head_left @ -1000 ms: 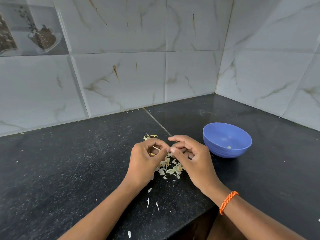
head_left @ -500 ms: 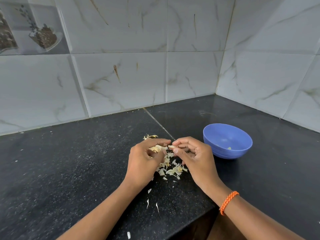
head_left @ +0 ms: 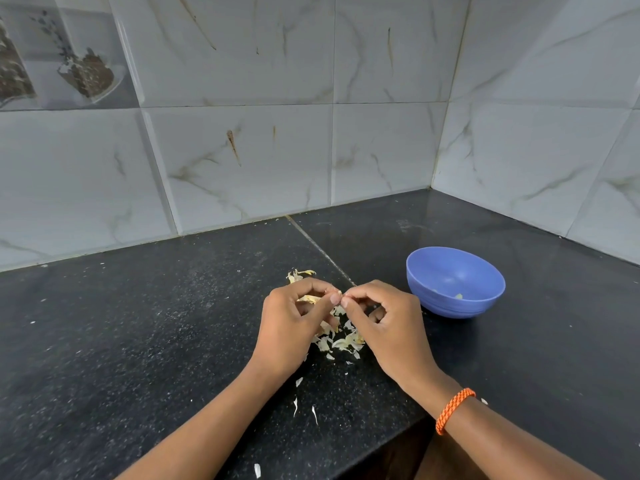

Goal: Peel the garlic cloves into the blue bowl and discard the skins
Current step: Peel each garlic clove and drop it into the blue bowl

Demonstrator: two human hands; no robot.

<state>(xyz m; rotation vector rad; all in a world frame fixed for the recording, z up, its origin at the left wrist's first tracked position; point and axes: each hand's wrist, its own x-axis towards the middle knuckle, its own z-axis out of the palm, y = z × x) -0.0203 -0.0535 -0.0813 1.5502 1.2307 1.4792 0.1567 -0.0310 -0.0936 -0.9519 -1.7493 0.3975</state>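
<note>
- Since half a second ago my two hands have drawn closer, so the thumb and forefinger tips now meet above the heap of skins; the bowl has not moved.
- My left hand (head_left: 291,323) is curled, thumb and forefinger pinched together on a small pale garlic clove (head_left: 309,299) that shows yellowish under the knuckles.
- My right hand (head_left: 384,327) is curled likewise, its thumb and forefinger nipped on a scrap at the clove's end, touching the left fingertips; a braided orange wristband (head_left: 453,410) sits on that wrist.
- The papery cream garlic skins (head_left: 341,341) lie in a loose heap on the speckled black stone counter (head_left: 138,341) beneath and between my hands, with a few white slivers strewn nearer to me.
- The round blue plastic bowl (head_left: 455,299) stands upright on the counter just to the right of my right hand, apart from it, with one small pale piece at its bottom.
- No writing can be read; the grey-veined white wall tiles (head_left: 242,161) carry only a printed picture at upper left.
</note>
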